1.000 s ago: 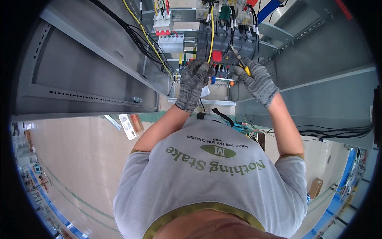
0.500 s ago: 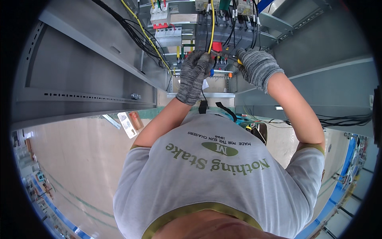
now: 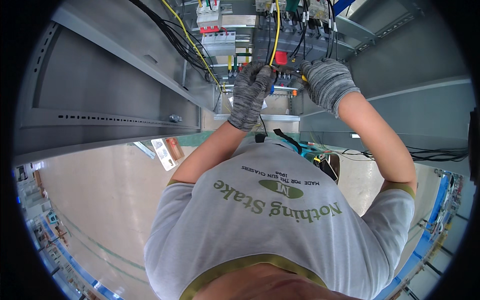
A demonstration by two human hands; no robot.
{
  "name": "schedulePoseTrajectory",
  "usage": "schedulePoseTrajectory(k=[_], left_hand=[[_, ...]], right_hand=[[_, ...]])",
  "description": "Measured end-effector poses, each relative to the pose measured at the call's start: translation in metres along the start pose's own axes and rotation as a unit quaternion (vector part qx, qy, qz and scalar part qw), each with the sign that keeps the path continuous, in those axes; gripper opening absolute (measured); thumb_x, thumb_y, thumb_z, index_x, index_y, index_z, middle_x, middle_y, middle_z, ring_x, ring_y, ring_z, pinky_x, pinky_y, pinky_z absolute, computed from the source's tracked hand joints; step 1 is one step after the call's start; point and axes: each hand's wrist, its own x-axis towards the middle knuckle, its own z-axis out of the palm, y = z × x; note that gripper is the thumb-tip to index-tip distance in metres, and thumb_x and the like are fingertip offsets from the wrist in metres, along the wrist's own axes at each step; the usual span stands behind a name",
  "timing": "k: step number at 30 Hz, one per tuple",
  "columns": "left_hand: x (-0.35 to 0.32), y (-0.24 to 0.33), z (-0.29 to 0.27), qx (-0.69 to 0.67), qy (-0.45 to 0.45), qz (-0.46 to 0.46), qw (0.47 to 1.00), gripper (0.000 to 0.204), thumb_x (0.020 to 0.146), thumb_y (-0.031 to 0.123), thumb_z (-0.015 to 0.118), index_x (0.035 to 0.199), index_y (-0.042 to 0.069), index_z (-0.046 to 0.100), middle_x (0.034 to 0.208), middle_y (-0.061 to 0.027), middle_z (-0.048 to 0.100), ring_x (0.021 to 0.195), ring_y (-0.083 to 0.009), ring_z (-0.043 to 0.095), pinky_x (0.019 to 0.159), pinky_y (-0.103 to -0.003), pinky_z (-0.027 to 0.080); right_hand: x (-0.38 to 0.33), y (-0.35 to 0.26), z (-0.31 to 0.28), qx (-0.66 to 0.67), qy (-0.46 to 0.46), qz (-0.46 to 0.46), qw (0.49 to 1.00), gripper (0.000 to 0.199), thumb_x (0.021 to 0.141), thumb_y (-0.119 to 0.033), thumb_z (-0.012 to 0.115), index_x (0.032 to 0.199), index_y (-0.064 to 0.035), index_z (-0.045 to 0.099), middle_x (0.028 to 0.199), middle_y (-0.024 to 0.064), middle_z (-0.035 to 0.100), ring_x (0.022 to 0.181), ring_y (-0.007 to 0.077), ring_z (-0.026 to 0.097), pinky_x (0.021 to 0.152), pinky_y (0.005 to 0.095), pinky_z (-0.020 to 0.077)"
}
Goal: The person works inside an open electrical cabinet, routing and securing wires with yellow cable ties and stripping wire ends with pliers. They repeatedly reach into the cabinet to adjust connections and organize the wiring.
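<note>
Head view: your gloved left hand [image 3: 249, 95] pinches the yellow wire [image 3: 276, 30] just below the terminal row [image 3: 290, 75]; your right hand [image 3: 326, 82] is curled shut around a small tool, barely visible. The wire likely handles light, springy and slick, so grip it close to its end.

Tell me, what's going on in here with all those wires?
A person in grey knitted gloves is working inside an open grey metal electrical cabinet. Both arms are raised to the wiring. The left hand grips at a yellow wire that runs down from the top. The right hand is close beside it at a row of small terminal blocks, seemingly with a yellow-handled tool, mostly hidden. Black cable bundles hang along the left wall.
</note>
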Motion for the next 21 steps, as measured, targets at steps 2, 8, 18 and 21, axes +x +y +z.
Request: schedulePoseTrajectory(k=[2,8,18,21], left_hand=[[0.001,-0.001,0.0,-0.007,-0.006,0.011,1.0,0.014,0.095,0.016,0.056,0.095,0.003,0.061,0.069,0.0024,0.052,0.055,-0.003,0.042,0.048,-0.018,0.033],[0.002,-0.003,0.001,-0.037,0.014,0.013,0.999,0.013,0.095,0.015,0.056,0.094,0.003,0.061,0.07,0.0017,0.054,0.053,-0.0029,0.041,0.046,-0.018,0.032],[0.006,-0.008,-0.005,0.012,0.004,0.035,0.999,0.016,0.095,0.017,0.055,0.09,0.003,0.061,0.066,0.0027,0.052,0.051,-0.0023,0.039,0.045,-0.018,0.031],[0.007,-0.009,-0.006,0.019,0.01,0.026,0.999,0.017,0.095,0.019,0.056,0.089,0.004,0.061,0.065,0.0031,0.052,0.051,-0.0022,0.039,0.045,-0.018,0.03]], right_hand=[[0.001,0.004,0.003,-0.013,0.009,-0.026,1.0,0.031,0.08,-0.018,0.063,0.108,-0.0051,0.059,0.088,0.0157,0.066,0.084,0.0322,0.065,0.076,0.0426,0.0514],[0.015,0.012,0.009,0.152,-0.089,0.0,0.984,0.035,0.081,-0.014,0.065,0.113,-0.0032,0.057,0.09,0.0196,0.065,0.086,0.0353,0.064,0.076,0.0421,0.0517],[0.025,0.016,0.038,0.202,-0.073,-0.015,0.977,0.04,0.085,-0.02,0.064,0.122,-0.0089,0.055,0.087,0.0212,0.065,0.08,0.0385,0.063,0.071,0.0425,0.0523],[0.029,0.02,0.059,0.205,-0.041,-0.023,0.978,0.04,0.087,-0.028,0.062,0.121,-0.0079,0.057,0.086,0.0188,0.066,0.08,0.035,0.065,0.07,0.0416,0.0528]])
